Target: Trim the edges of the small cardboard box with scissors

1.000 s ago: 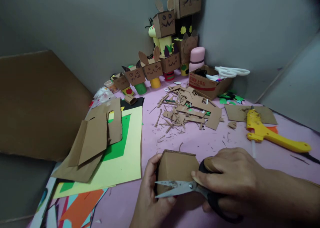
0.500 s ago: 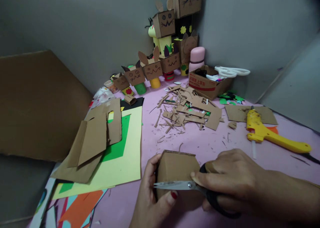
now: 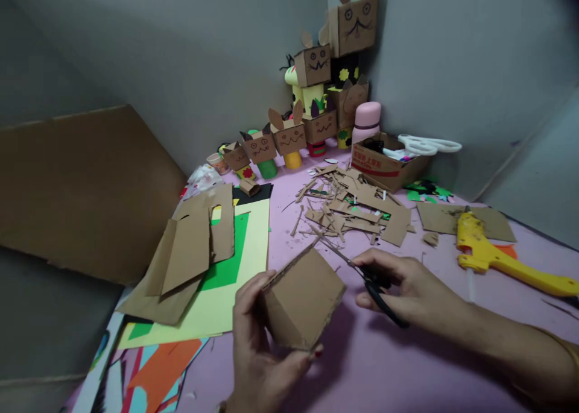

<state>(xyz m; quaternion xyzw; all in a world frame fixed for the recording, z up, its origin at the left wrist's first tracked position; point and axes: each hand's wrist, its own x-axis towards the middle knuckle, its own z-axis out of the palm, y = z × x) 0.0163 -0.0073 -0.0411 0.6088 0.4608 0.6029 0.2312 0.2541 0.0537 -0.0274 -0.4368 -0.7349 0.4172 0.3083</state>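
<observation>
A pink tabletop spreads beneath everything, a large cardboard sheet rising at the left. Farther off, right of the middle, lies a heap of cardboard scraps; a yellow glue gun rests at the right. At the near middle, the left hand grasps a small cardboard box, tilted, fingers and thumb around its left and near sides. Right of it, the right hand grips black-handled scissors, tips pointing far-left, beside the box's far edge.
</observation>
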